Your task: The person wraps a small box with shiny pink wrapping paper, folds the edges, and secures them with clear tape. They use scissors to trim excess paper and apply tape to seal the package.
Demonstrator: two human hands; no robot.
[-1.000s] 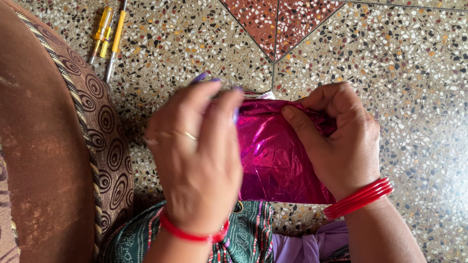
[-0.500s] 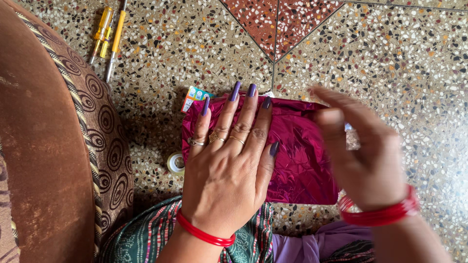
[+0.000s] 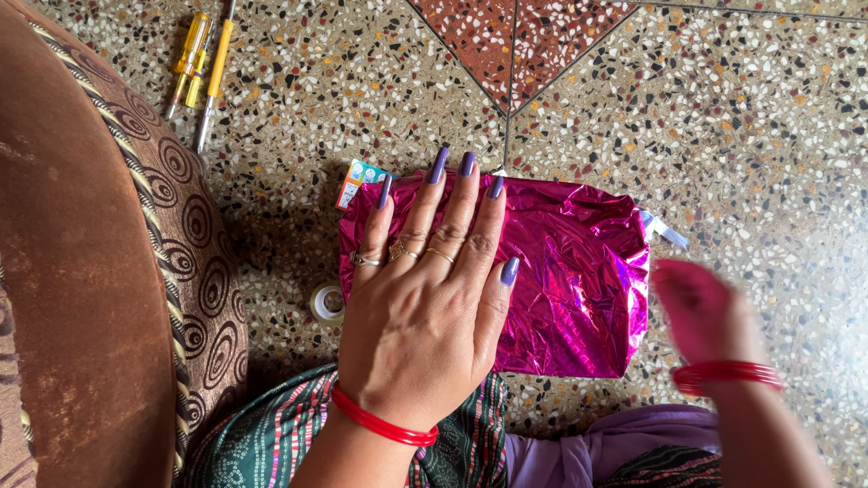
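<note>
Parcel (image 3: 570, 280) wrapped in shiny magenta foil, lying on the speckled terrazzo floor (image 3: 750, 136). Left hand (image 3: 425, 298) is pressed flat on its left half, fingers spread wide. Right hand (image 3: 701, 312) hovers just right of it, holding nothing, too blurry to tell its shape. Tape roll (image 3: 326, 303) sits at the parcel's left edge; yellow screwdrivers (image 3: 201, 68) lie far left.

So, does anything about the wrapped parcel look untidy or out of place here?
Yes. The shiny magenta foil-wrapped parcel is crinkled, and a colourful box corner pokes out uncovered at its upper left. A loose strip of clear tape sticks out on the right. The left hand lies flat on it.
</note>
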